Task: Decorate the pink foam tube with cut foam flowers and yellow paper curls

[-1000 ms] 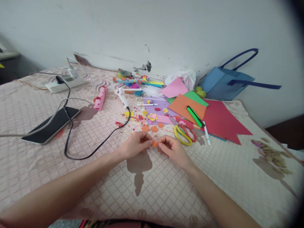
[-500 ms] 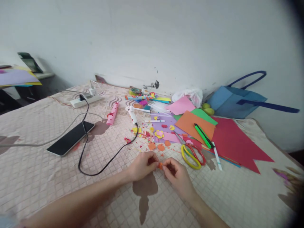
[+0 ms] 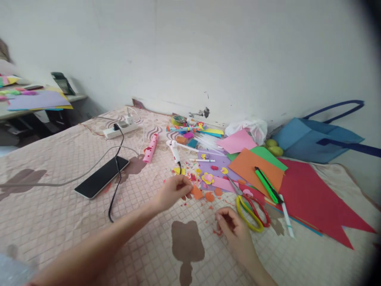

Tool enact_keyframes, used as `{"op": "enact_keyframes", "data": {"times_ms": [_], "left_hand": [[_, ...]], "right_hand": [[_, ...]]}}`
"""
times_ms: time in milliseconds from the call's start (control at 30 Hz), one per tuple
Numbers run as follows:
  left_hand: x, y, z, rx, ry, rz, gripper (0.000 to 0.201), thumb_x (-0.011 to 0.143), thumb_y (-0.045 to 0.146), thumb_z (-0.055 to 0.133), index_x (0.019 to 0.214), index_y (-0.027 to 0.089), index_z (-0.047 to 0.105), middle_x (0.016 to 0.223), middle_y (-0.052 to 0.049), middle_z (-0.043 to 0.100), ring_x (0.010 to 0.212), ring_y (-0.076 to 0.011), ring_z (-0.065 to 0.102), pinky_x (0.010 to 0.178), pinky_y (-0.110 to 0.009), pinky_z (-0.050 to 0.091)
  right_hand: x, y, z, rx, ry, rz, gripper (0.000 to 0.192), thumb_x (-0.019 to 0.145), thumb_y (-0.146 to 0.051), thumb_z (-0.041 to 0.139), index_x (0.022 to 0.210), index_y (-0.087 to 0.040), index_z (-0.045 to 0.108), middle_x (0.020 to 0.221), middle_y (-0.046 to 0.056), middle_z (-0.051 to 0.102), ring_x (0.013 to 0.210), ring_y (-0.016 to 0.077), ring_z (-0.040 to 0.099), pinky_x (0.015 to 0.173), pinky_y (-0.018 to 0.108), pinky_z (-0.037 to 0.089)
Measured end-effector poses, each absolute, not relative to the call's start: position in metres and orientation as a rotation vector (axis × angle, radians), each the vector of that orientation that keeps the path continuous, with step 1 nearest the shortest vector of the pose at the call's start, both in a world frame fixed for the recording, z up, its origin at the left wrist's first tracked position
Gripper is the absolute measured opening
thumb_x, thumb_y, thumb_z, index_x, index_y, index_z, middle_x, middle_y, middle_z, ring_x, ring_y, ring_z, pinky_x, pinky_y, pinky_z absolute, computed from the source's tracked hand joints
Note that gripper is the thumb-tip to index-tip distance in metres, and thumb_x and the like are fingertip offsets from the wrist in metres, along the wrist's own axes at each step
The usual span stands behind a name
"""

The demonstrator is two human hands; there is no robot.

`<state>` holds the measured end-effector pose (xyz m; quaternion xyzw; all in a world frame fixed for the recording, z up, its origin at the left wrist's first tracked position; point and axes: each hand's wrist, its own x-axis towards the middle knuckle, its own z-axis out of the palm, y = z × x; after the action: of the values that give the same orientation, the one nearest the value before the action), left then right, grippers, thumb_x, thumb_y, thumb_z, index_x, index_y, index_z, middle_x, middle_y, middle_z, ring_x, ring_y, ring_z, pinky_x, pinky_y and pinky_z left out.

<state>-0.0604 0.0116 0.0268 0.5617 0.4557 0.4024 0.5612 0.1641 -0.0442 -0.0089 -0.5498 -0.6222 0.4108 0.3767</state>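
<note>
Two hands: left hand (image 3: 174,192) pinching orange paper piece (image 3: 196,192); right hand (image 3: 233,230) curled, contents unclear; no legible writing.

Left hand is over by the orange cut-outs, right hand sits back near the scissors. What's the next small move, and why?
Probably close the left hand's fingers on the nearest orange paper piece and lift it. They hover right at its edge, and more orange pieces lie just beyond. The right hand, loosely curled beside the yellow-handled scissors, shows nothing clearly held, so it looks ready to receive the piece.
</note>
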Motion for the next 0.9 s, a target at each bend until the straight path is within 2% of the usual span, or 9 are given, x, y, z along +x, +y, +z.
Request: {"op": "enact_keyframes", "data": {"times_ms": [100, 200, 433, 500, 600, 700, 800, 900], "left_hand": [[-0.09, 0.032, 0.04, 1.276, 1.121, 0.96, 0.019, 0.076, 0.03, 0.06, 0.074, 0.013, 0.052, 0.058, 0.0, 0.06, 0.05, -0.0069, 0.053, 0.049, -0.018, 0.041], [-0.116, 0.047, 0.043, 1.262, 1.176, 0.954, 0.02, 0.073, 0.03, 0.063, 0.074, 0.013, 0.052, 0.059, 0.0, 0.061, 0.052, -0.0073, 0.055, 0.052, -0.019, 0.043], [-0.187, 0.074, 0.027, 1.389, 1.378, 1.027, 0.016, 0.072, 0.028, 0.06, 0.074, 0.015, 0.052, 0.066, -0.002, 0.062, 0.059, -0.011, 0.059, 0.052, -0.021, 0.044], [-0.209, 0.08, 0.023, 1.395, 1.481, 1.06, 0.014, 0.072, 0.029, 0.058, 0.072, 0.015, 0.053, 0.062, 0.0, 0.061, 0.054, -0.0103, 0.056, 0.05, -0.02, 0.041], [-0.229, 0.084, 0.021, 1.311, 1.621, 1.044, 0.014, 0.071, 0.029, 0.058, 0.073, 0.016, 0.055, 0.058, 0.001, 0.058, 0.047, -0.0102, 0.052, 0.044, -0.02, 0.036], [-0.235, 0.086, 0.021, 1.25, 1.576, 1.112, 0.017, 0.069, 0.031, 0.06, 0.074, 0.014, 0.055, 0.065, -0.001, 0.061, 0.053, -0.0111, 0.055, 0.047, -0.021, 0.038], [-0.234, 0.089, 0.017, 1.158, 1.496, 1.14, 0.024, 0.067, 0.035, 0.062, 0.075, 0.014, 0.054, 0.068, -0.002, 0.061, 0.052, -0.0101, 0.053, 0.047, -0.02, 0.037], [-0.233, 0.089, 0.011, 1.087, 1.455, 1.146, 0.026, 0.067, 0.037, 0.063, 0.076, 0.015, 0.052, 0.063, 0.001, 0.058, 0.047, -0.0085, 0.05, 0.045, -0.02, 0.036]], "right_hand": [[0.159, -0.032, -0.005, -1.382, -1.686, 1.053, 0.019, 0.084, -0.037, 0.05, 0.074, -0.022, 0.054, 0.062, 0.0, 0.05, 0.056, 0.0164, 0.049, 0.051, 0.027, 0.04], [0.145, -0.017, 0.003, -1.347, -1.811, 1.033, 0.018, 0.086, -0.034, 0.047, 0.075, -0.021, 0.053, 0.063, 0.0, 0.049, 0.056, 0.0152, 0.048, 0.052, 0.026, 0.039], [0.087, 0.04, 0.016, -1.244, -2.025, 0.92, 0.013, 0.082, -0.028, 0.048, 0.076, -0.019, 0.055, 0.066, -0.001, 0.056, 0.057, 0.0127, 0.049, 0.053, 0.024, 0.038], [0.068, 0.059, 0.017, -1.23, -2.015, 0.881, 0.013, 0.081, -0.028, 0.049, 0.075, -0.019, 0.056, 0.066, 0.0, 0.057, 0.059, 0.0136, 0.052, 0.055, 0.024, 0.04], [0.033, 0.082, 0.016, -1.193, -2.056, 0.922, 0.011, 0.079, -0.025, 0.05, 0.074, -0.019, 0.057, 0.067, 0.0, 0.061, 0.06, 0.0142, 0.055, 0.057, 0.025, 0.041], [-0.008, 0.098, 0.012, -1.165, -2.074, 0.966, 0.006, 0.075, -0.02, 0.053, 0.077, -0.019, 0.059, 0.068, 0.001, 0.062, 0.06, 0.0137, 0.057, 0.058, 0.026, 0.043], [-0.043, 0.116, 0.002, -1.201, -2.014, 1.029, 0.018, 0.075, -0.017, 0.052, 0.092, -0.018, 0.058, 0.081, 0.003, 0.065, 0.055, 0.0121, 0.058, 0.053, 0.025, 0.046], [-0.065, 0.131, -0.01, -1.211, -1.951, 1.132, 0.025, 0.077, -0.018, 0.05, 0.101, -0.019, 0.055, 0.097, 0.007, 0.065, 0.051, 0.0106, 0.059, 0.044, 0.024, 0.046]]}}
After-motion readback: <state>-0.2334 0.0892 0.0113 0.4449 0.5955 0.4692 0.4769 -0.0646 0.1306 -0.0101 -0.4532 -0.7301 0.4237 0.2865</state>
